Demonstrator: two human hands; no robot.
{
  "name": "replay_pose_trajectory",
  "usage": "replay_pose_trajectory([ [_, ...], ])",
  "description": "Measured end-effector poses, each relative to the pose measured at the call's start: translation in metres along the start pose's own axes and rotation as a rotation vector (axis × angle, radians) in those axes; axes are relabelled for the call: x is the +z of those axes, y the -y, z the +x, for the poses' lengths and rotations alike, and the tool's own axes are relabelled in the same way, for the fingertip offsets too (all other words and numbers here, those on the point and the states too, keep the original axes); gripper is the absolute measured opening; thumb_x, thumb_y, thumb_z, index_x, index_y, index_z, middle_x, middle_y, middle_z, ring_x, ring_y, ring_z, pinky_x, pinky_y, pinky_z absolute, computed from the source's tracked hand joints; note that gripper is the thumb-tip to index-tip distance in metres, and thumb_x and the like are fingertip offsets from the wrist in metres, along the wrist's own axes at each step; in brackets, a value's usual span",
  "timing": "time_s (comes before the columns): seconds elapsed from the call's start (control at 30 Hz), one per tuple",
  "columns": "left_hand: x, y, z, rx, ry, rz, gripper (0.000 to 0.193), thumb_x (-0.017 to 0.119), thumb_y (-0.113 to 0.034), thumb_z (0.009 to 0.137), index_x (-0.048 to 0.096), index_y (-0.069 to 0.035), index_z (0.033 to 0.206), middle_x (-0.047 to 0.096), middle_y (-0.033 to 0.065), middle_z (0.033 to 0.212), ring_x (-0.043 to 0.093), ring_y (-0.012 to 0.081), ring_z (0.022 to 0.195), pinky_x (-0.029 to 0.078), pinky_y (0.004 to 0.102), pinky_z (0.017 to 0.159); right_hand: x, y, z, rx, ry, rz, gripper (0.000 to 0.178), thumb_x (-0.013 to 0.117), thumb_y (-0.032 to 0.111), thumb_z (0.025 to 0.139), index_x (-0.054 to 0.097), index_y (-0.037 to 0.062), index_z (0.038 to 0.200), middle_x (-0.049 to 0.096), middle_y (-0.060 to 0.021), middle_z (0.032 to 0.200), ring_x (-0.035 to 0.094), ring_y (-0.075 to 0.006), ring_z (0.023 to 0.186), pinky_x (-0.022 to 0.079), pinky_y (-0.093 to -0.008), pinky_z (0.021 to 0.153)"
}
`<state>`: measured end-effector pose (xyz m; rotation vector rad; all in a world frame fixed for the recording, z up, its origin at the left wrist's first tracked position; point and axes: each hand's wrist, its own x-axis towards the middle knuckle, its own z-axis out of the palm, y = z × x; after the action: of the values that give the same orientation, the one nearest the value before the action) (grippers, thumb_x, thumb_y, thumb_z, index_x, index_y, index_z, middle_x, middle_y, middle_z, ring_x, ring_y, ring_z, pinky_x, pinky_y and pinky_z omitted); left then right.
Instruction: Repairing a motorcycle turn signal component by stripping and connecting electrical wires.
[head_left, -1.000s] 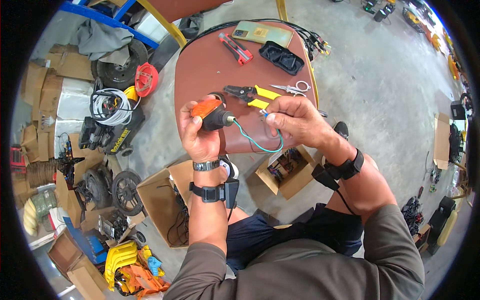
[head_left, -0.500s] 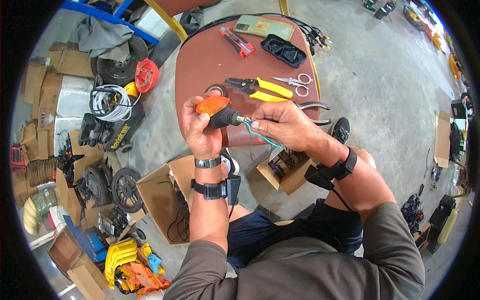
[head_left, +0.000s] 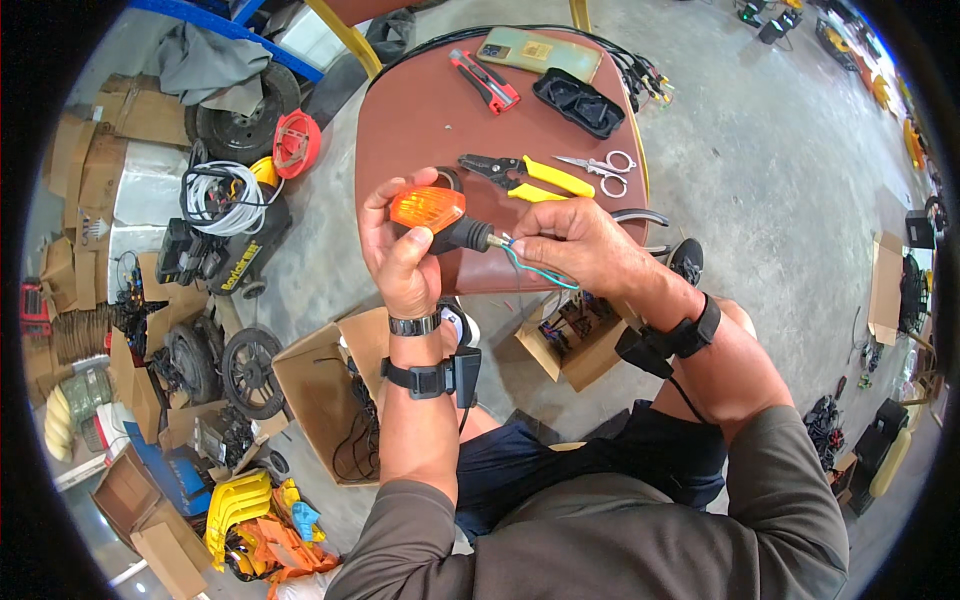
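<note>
Brown seat (head_left: 410,125), orange lamp (head_left: 428,208), long axis slanting, stem (head_left: 473,235) rightward

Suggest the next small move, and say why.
Perhaps draw the green wire gently straight, away from the orange lamp: it bows slack below the right hand, which pinches close to the lamp's stem, while the left hand grips the lamp.

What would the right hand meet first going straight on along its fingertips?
Likely the metal stem of the orange lamp in the left hand; the depth gap is unclear.
</note>
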<state>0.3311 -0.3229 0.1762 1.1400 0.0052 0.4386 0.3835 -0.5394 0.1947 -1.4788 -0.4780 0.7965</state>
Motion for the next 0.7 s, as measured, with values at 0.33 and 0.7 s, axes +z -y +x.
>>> replay_pose_trajectory([
  [0.33,0.008,-0.001,0.002,0.069,0.027,0.076,0.062,0.073,-0.007,0.071,0.049,-0.001,0.128,0.052,0.0284,0.133,0.055,0.0328,0.122,0.047,0.0459,0.104,-0.005,0.007,-0.005,0.035,-0.023,-0.079,0.010,0.063,0.010,0.093,0.064,0.0013,0.090,0.057,0.0046,0.071,0.051,-0.0018,0.061,0.041,-0.0206,0.051],
  [0.7,0.003,-0.003,0.001,0.043,0.024,0.062,0.072,0.078,-0.008,0.073,0.046,0.001,0.137,0.054,0.0266,0.132,0.056,0.0315,0.121,0.046,0.0457,0.104,-0.001,0.008,-0.002,0.044,0.003,-0.012,0.011,0.060,0.010,0.095,0.064,0.0003,0.094,0.056,0.0047,0.069,0.050,-0.0021,0.058,0.040,-0.0203,0.050],
])
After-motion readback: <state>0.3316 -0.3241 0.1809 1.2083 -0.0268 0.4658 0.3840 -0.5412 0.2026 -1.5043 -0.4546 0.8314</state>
